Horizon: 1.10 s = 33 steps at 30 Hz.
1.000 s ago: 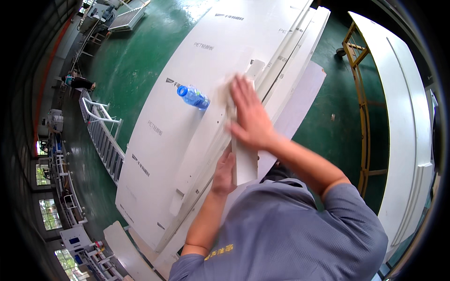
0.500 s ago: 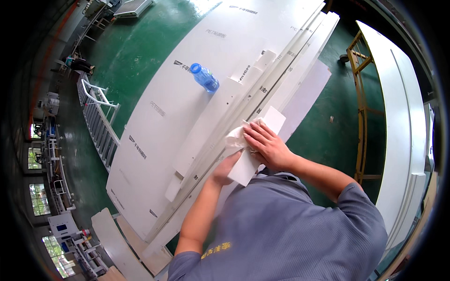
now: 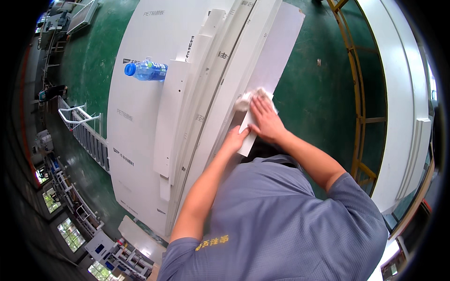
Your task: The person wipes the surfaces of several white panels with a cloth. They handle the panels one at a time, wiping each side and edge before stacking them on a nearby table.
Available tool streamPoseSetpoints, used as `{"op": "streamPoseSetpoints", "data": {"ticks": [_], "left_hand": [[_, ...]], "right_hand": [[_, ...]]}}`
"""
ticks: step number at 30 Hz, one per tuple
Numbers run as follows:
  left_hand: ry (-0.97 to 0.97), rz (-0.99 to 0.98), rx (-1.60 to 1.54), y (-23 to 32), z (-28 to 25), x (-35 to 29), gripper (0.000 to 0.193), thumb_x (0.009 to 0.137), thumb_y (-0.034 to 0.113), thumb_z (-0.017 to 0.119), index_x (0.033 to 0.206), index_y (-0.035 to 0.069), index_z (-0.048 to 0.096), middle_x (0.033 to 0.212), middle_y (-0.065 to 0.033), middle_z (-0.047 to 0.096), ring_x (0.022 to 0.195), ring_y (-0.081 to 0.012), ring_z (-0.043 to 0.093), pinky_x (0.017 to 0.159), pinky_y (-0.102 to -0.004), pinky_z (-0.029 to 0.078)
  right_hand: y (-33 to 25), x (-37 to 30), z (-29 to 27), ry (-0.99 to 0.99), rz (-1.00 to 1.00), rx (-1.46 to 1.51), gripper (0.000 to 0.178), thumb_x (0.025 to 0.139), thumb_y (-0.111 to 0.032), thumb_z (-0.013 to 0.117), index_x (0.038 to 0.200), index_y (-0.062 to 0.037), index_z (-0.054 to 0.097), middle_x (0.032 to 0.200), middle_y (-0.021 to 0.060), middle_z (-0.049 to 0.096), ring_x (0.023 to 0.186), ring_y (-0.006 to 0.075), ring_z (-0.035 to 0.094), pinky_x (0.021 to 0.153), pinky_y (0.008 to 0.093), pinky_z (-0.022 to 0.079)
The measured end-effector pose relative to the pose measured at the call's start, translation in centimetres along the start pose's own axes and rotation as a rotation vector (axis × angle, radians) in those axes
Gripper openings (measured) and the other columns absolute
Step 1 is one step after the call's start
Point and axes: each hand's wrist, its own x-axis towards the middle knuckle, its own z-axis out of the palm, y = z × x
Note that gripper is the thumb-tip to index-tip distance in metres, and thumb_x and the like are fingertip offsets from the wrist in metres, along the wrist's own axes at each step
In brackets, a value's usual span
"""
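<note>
A small white board is held in front of my waist, over the near edge of the stacked long panels. My left hand is closed round its left side, thumb on top. On the board's far end, my right hand presses a crumpled white cloth, fingers stretched along it. The cloth partly hides that end of the board and is slightly blurred.
Long white panels lie stacked on a large white sheet. A blue-capped plastic bottle lies on the sheet. At right stands a yellow metal frame beside white boards. A ladder lies at left.
My right hand and the cloth have moved to the far end of the small board. The board has tilted, and the whole view has turned, shifting the bottle and panels leftward.
</note>
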Motion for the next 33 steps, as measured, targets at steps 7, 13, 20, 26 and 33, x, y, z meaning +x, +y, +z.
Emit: {"op": "streamPoseSetpoints", "data": {"ticks": [7, 13, 20, 26, 33], "left_hand": [[0.170, 0.027, 0.082, -0.5, 1.4, -0.3, 0.054, 0.102, 0.046, 0.065, 0.125, -0.002, 0.069, 0.104, -0.0167, 0.076, 0.097, -0.0226, 0.069, 0.088, -0.0391, 0.053], [0.107, -0.021, -0.102, 1.1, 1.5, -0.9, 0.052, 0.099, 0.047, 0.065, 0.119, -0.002, 0.068, 0.108, -0.0289, 0.073, 0.105, -0.0468, 0.069, 0.087, -0.0508, 0.054], [0.148, -0.073, -0.062, 1.9, 1.8, -0.9, 0.045, 0.098, 0.042, 0.065, 0.119, 0.003, 0.069, 0.107, -0.0289, 0.073, 0.105, -0.0477, 0.068, 0.088, -0.0516, 0.054], [0.137, -0.058, -0.025, 2.9, 1.4, -1.4, 0.050, 0.099, 0.048, 0.064, 0.117, 0.002, 0.070, 0.107, -0.0280, 0.073, 0.104, -0.0464, 0.070, 0.088, -0.0507, 0.054], [0.198, -0.048, 0.010, -1.8, 3.4, -0.1, 0.053, 0.102, 0.048, 0.064, 0.123, -0.001, 0.069, 0.099, -0.0183, 0.075, 0.094, -0.0276, 0.070, 0.085, -0.0410, 0.053]], "right_hand": [[-2.3, -0.6, -0.4, -0.155, 0.063, -0.007, 0.091, 0.098, -0.052, 0.060, 0.158, 0.0107, 0.031, 0.169, 0.0282, 0.025, 0.159, 0.0406, 0.021, 0.131, 0.0485, 0.017], [-0.6, 3.0, -0.2, -0.055, 0.132, -0.063, 0.092, 0.098, -0.053, 0.059, 0.157, 0.0119, 0.032, 0.168, 0.0292, 0.026, 0.158, 0.0411, 0.023, 0.131, 0.0460, 0.018], [0.3, 5.2, -0.5, -0.106, 0.188, -0.008, 0.094, 0.099, -0.058, 0.055, 0.158, 0.0103, 0.031, 0.170, 0.0290, 0.023, 0.160, 0.0399, 0.019, 0.132, 0.0466, 0.015], [0.9, 5.8, 0.4, -0.001, 0.182, 0.045, 0.094, 0.098, -0.054, 0.057, 0.158, 0.0118, 0.029, 0.168, 0.0300, 0.026, 0.159, 0.0424, 0.020, 0.131, 0.0475, 0.017], [0.1, 3.0, 0.1, 0.007, 0.216, -0.073, 0.089, 0.100, -0.048, 0.059, 0.157, 0.0126, 0.029, 0.168, 0.0316, 0.023, 0.158, 0.0437, 0.023, 0.131, 0.0472, 0.017]]}}
